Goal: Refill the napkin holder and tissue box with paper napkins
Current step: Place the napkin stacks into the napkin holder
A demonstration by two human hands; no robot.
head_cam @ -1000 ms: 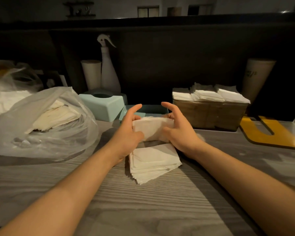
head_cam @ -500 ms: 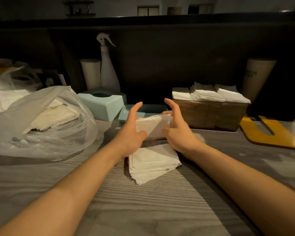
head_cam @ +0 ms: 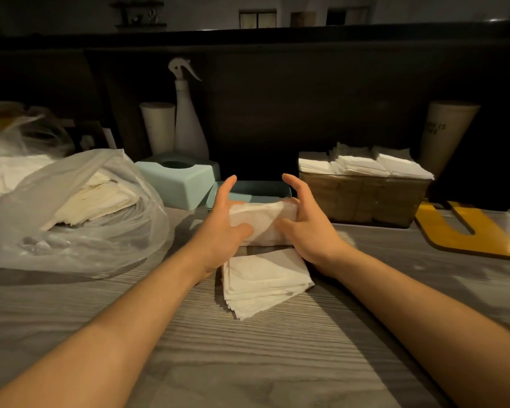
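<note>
My left hand (head_cam: 218, 231) and my right hand (head_cam: 309, 228) hold a thick folded bundle of white napkins (head_cam: 262, 219) between them, thumbs on its near face, index fingers raised. It hovers just above a second napkin stack (head_cam: 262, 281) lying on the counter. Right behind the bundle lies the teal tissue box base (head_cam: 253, 188), open. Its teal lid (head_cam: 177, 181) with an oval hole stands to the left. The wooden napkin holder (head_cam: 365, 198) at the right is packed with white napkins (head_cam: 362, 164).
A clear plastic bag (head_cam: 71, 213) with more napkins lies at the left. A white spray bottle (head_cam: 187, 122) and a paper roll (head_cam: 158, 126) stand against the dark back wall. A yellow U-shaped board (head_cam: 465, 231) lies at the right, a tall paper cup (head_cam: 445, 134) behind it.
Both hands have lifted the napkin bundle slightly and moved it away from me, toward the open teal base. The stack on the counter has stayed put.
</note>
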